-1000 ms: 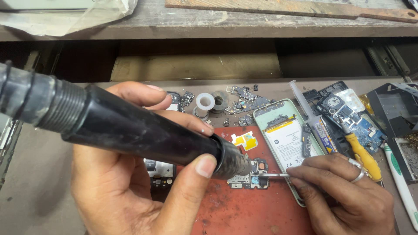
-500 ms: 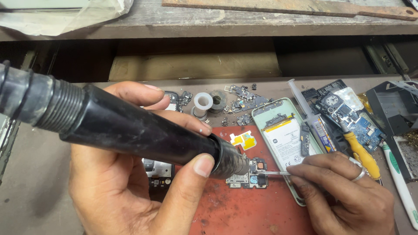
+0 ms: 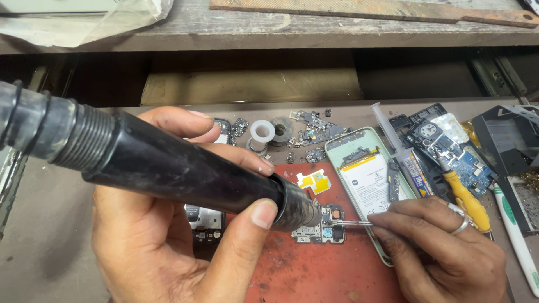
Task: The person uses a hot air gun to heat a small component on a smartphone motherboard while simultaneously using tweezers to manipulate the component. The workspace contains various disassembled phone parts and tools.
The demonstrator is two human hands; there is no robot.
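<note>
My left hand [image 3: 168, 247] grips a thick black hot-air tool [image 3: 168, 165] with a ribbed hose, its metal nozzle aimed down at a small phone circuit board [image 3: 325, 227] on a red mat [image 3: 314, 275]. Held in my right hand [image 3: 443, 255], which wears a ring, are thin metal tweezers [image 3: 351, 223] whose tips touch the board just beside the nozzle. An opened phone [image 3: 365, 179] with its white battery showing lies under my right wrist, to the right of the board.
A yellow-handled screwdriver [image 3: 466, 202], a blue circuit board [image 3: 449, 151], a syringe [image 3: 387, 126] and a white toothbrush [image 3: 514, 224] lie at the right. A solder spool [image 3: 261, 133] and loose phone parts [image 3: 314, 129] sit behind the mat. A dark open shelf runs along the back.
The nozzle and tweezers stay on the board; both hands have shifted only slightly.
</note>
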